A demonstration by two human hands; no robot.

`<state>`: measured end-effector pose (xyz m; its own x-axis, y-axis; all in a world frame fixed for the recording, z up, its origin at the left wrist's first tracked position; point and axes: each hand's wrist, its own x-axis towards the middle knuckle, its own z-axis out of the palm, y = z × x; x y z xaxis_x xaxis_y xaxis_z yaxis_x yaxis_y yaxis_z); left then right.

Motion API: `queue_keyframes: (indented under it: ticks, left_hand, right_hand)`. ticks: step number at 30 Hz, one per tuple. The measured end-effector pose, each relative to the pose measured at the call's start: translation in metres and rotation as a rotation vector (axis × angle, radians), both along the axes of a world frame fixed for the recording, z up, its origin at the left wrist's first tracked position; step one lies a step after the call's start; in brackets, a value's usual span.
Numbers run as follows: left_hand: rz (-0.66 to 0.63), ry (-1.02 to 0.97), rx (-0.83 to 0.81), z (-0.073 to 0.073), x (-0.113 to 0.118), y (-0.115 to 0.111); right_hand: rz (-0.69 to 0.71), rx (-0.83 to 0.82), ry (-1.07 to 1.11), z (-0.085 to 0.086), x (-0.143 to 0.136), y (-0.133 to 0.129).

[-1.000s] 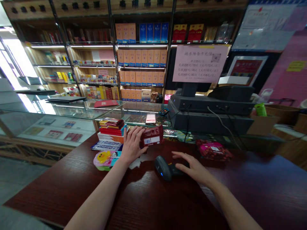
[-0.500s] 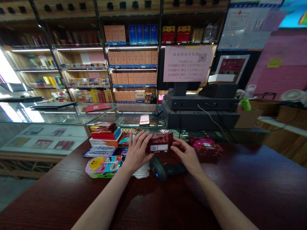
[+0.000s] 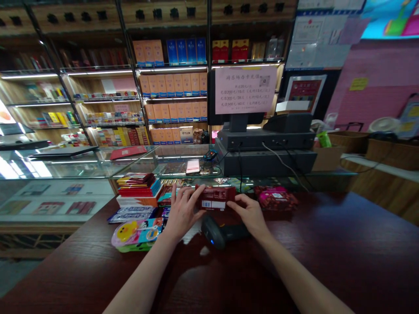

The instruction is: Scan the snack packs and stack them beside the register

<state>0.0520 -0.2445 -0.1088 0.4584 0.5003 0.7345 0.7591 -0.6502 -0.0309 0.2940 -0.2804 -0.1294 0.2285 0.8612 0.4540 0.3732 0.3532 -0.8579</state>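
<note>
A dark red packet (image 3: 216,196) with a white label is held upright between my two hands. My left hand (image 3: 183,209) grips its left end, thumb below and fingers over it. The fingertips of my right hand (image 3: 250,213) pinch its right edge. Just below the packet, a black barcode scanner (image 3: 214,231) with a small blue light lies on the dark wooden table (image 3: 209,283). To the left are a duck-printed package (image 3: 131,233), blue and white wrappers (image 3: 132,213) and a stack of red packets (image 3: 137,185). A pink and brown bag (image 3: 275,198) lies to the right.
Behind the table, a glass counter (image 3: 176,152) holds a phone (image 3: 193,166). At the back right stands a dark register (image 3: 268,150) with cables and a pink paper sign (image 3: 244,91). Shelves of boxes (image 3: 173,85) fill the background.
The camera view has shifted slightly, moving the surroundings left in the picture. Both hands still hold the packet, which now shows a bit more upright and flatter towards the camera.
</note>
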Motion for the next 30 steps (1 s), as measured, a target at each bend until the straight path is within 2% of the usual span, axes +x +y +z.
queue_keyframes:
  ticks: [8, 12, 16, 21, 26, 30]
  left_hand:
    - [-0.021, -0.08, -0.182, -0.011, 0.007, 0.012]
    - [-0.064, -0.068, -0.227, -0.008, 0.007, 0.015]
    - [-0.098, -0.043, -0.174, 0.002, 0.006, 0.016]
    - [-0.12, -0.125, -0.16, 0.016, 0.011, 0.016]
    - [-0.157, -0.12, -0.028, 0.025, 0.021, 0.009]
    - [-0.235, -0.099, 0.053, 0.028, 0.032, 0.007]
  right_hand:
    - [-0.069, -0.029, 0.008, -0.001, 0.0, 0.006]
    - [-0.088, -0.045, 0.009, 0.001, 0.006, 0.009]
    - [-0.093, -0.034, -0.017, 0.006, 0.014, 0.01]
    - [-0.084, 0.056, -0.137, 0.015, 0.029, 0.007]
    - [-0.118, 0.07, -0.333, 0.028, 0.049, -0.008]
    - [-0.08, 0.089, -0.427, 0.04, 0.065, -0.024]
